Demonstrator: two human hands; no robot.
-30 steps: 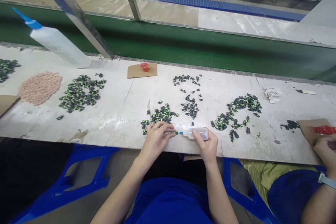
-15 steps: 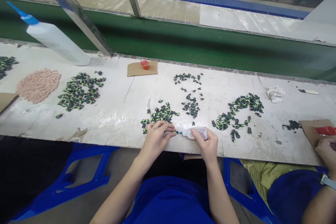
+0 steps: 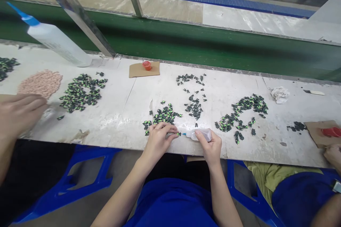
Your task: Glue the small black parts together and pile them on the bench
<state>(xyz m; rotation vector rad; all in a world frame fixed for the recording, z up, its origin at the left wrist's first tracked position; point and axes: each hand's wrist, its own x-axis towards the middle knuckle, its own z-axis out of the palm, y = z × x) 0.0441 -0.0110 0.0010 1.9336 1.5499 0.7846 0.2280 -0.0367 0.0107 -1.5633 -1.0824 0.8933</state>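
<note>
Pinching a tiny black-and-green piece (image 3: 178,134) between thumb and fingertips, the person's left hand (image 3: 161,140) presents it above the near side of the long white-topped bench (image 3: 125,127). The right hand (image 3: 211,147) has its fingers closed around a small translucent plastic squeeze bottle (image 3: 201,135), tipped almost level, with its thin blue nozzle (image 3: 184,134) pointing straight at the piece. Whether nozzle and piece touch is too small to tell, and so is what the bottle contains.

Done well, this step probably rests on alignment: the piece should sit at the very ends of the left fingers, its exposed end facing the nozzle, so that skin stays out of the way. A light, even press of the right thumb would likely serve better than a hard squeeze, which could flood so small a part or wet the fingertips. Bracing the wrists low, near the bench's edge, would help both hands stay steady.

A heap of similar black-and-green pieces (image 3: 166,114) lies just beyond the left knuckles, and loose plain black parts (image 3: 195,108) are scattered beyond the bottle; the elbows and sleeves ought to clear both.
</note>
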